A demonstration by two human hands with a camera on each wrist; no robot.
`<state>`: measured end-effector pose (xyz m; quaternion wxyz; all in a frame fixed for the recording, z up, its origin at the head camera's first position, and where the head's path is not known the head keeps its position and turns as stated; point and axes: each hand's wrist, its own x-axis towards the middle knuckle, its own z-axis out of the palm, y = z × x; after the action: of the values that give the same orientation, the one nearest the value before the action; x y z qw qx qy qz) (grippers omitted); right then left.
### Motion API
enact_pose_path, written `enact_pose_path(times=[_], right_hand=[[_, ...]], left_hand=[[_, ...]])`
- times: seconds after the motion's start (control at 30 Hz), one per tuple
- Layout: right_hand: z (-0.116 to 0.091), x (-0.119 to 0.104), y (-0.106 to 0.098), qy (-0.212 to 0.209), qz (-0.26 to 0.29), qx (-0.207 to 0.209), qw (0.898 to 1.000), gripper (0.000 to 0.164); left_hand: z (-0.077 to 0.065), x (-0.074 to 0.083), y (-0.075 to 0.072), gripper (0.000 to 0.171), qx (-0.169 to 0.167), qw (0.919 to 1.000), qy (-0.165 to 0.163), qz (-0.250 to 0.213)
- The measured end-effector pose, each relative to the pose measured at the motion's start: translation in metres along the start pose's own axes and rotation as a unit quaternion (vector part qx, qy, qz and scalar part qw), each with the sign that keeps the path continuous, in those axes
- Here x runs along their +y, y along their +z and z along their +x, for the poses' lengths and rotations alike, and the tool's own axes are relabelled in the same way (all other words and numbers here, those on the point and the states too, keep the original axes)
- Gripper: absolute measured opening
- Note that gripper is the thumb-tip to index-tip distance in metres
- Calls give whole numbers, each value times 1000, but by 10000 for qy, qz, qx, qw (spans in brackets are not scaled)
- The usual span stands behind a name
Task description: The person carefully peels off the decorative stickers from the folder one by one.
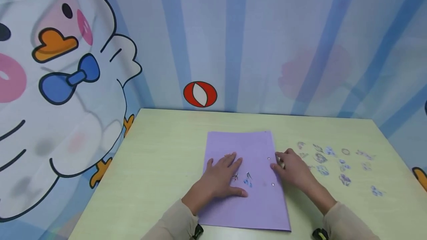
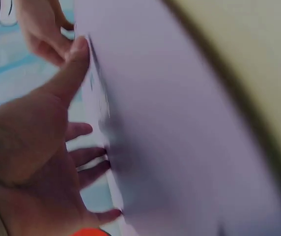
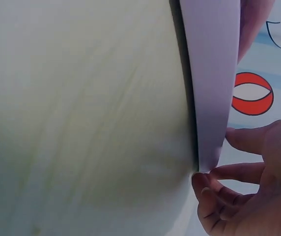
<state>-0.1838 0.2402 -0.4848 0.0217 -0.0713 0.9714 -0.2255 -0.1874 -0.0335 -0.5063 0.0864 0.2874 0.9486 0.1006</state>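
A purple folder (image 1: pixel 247 210) lies on the table, two small round fasteners along its right side. On its cover are a small dark-lined piece (image 1: pixel 235 176) and a small blue piece (image 1: pixel 248 180); their kind is too small to tell. My left hand (image 1: pixel 218 179) rests on the cover with fingers spread, thumb pointing right. At the folder's right edge is my right hand (image 1: pixel 293 167). In the right wrist view its thumb (image 3: pixel 248 139) touches the cover's side and its bent fingers meet the edge near the corner.
Right of the folder, several small clear sticker-like pieces with bluish and purple prints (image 1: pixel 345 180) lie scattered on the pale yellow table (image 1: pixel 160 166). A cartoon-printed cloth backdrop (image 1: pixel 213 47) stands behind and to the left.
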Motion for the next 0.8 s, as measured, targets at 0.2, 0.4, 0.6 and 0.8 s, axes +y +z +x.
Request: enact_pose_path(times=[0.2, 0.4, 0.6, 0.8], right_hand=[[-7, -12, 0, -165, -539, 205, 9982, 47], [-9, -19, 3, -351, -778, 418, 9955, 39], [-7, -21, 4, -872, -962, 778, 9885, 37], [-8, -22, 10, -1780, -768, 650, 9789, 38]], left_hand=[[1, -24, -12, 90, 126, 9921, 156, -1238], [2, -36, -13, 64, 960, 9555, 158, -2785], [1, -41, -13, 59, 1371, 9378, 287, -3178], [0, -45, -19, 82, 931, 9802, 203, -1733]])
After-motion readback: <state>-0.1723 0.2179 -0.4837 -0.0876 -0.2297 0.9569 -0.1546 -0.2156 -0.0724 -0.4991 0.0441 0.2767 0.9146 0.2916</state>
